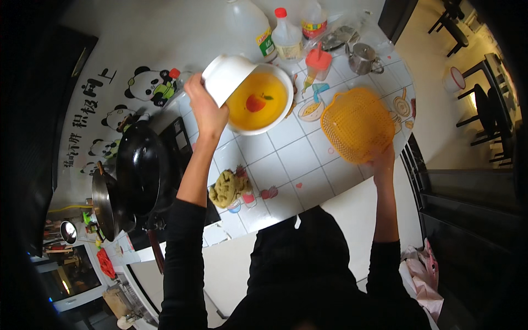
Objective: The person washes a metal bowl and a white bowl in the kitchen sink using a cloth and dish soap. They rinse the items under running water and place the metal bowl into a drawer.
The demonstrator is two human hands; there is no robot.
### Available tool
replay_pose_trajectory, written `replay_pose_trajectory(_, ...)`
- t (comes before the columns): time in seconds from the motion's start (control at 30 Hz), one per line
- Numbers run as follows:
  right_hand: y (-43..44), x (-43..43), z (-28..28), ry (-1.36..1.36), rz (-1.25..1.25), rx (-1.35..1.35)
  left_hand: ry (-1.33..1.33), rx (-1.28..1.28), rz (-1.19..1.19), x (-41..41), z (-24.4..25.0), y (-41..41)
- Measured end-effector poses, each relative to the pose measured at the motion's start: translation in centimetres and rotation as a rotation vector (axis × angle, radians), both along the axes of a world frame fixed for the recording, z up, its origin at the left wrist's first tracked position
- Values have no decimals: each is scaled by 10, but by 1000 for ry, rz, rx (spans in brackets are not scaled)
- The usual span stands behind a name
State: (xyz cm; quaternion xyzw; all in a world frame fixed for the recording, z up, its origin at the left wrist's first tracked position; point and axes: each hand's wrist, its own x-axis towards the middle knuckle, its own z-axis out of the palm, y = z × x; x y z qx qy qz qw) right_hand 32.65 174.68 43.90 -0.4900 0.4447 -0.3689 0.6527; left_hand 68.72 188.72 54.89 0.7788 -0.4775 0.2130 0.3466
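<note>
My left hand [206, 105] grips a white bowl [228, 78], which is tipped on its side over the left part of a round white-rimmed basin [284, 103]. The inside of that basin looks yellow, with a red fruit and green leaf at its middle. Whether liquid fills it, I cannot tell. On the right, my right hand [381, 159] holds the near edge of an orange perforated plastic basket [357, 123] above the tile-patterned counter [288, 144]. The inside of the white bowl is turned away from view.
Several plastic bottles, one a red-capped bottle [286, 37], line the wall. A red-lidded container [318, 66] and a metal pot [363, 60] stand behind the basket. A crumpled yellow-green cloth [225, 189] lies near the counter's front. Left are a black wok [138, 169] and another pan [103, 202].
</note>
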Motion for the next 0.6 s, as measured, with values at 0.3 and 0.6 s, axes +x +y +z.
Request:
replay_pose_trajectory(0.3,-7,1,1,33,-59,-29,137,-60,95,-13,-3,-5)
replay_pose_trajectory(0.6,-23,-3,-2,79,-99,-12,187,-51,150,-3,-6,-12)
